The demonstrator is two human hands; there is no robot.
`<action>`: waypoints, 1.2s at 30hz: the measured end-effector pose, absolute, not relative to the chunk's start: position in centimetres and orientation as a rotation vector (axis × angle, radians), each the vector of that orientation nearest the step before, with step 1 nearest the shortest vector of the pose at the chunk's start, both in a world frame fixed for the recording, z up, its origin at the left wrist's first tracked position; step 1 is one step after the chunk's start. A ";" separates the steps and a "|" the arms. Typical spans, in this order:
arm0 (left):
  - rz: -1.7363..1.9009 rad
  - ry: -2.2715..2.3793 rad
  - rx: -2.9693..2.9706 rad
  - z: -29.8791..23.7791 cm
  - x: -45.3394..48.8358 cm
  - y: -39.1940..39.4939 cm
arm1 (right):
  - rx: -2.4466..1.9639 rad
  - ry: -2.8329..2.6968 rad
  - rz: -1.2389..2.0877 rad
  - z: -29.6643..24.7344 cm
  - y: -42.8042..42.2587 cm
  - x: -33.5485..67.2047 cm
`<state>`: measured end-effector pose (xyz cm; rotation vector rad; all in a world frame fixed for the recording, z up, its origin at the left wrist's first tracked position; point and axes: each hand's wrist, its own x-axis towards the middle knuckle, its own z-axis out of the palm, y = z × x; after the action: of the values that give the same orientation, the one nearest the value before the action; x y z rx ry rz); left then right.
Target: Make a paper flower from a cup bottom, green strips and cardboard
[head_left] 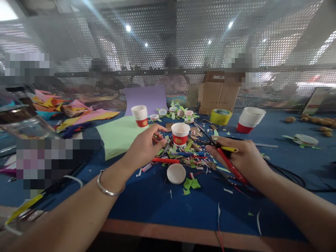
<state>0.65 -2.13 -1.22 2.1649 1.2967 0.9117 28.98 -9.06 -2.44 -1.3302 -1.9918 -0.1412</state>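
My right hand (243,157) is closed around red-handled scissors (228,161), whose dark blades point up and left toward the cups. My left hand (145,145), a metal bangle on its wrist, reaches into a heap of paper scraps (189,157); its fingertips are pinched over the scraps, and what they hold is too small to make out. A red-and-white paper cup (180,133) stands just beyond both hands. A white round disc (176,173) lies in front of them, beside a red pen (165,160).
On the blue table (162,203) are another cup (140,116), a stack of cups (249,119), a yellow tape roll (220,116), green paper (119,134), purple paper (145,99), a cardboard box (217,94) and coloured sheets at the left. People sit behind a perforated screen.
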 end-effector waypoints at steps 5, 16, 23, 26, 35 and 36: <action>0.797 1.304 2.305 -0.8 1.4 -2.2 | -1.359 -1.944 -0.060 -2.4 -8.5 29.3; 0.864 1.128 1.941 -1.5 4.8 1.5 | -1.317 -1.963 -0.065 -3.3 -7.3 29.5; 1.007 1.012 1.651 -1.2 6.0 2.0 | -1.318 -1.937 -0.022 -3.4 -7.3 29.8; 0.906 0.761 1.332 -0.1 5.7 0.6 | -1.324 -1.916 0.011 -3.3 -7.4 29.5; 0.920 0.649 0.878 -1.1 4.2 -1.9 | -1.357 -1.923 0.430 -2.4 -8.8 28.0; 0.914 0.646 0.861 -1.1 4.2 -2.0 | -1.375 -1.912 0.525 -2.2 -9.0 27.9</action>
<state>4.21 -1.96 -1.06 0.8614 0.6461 0.9143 27.88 -9.03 -2.23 -1.3748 -1.9120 0.5249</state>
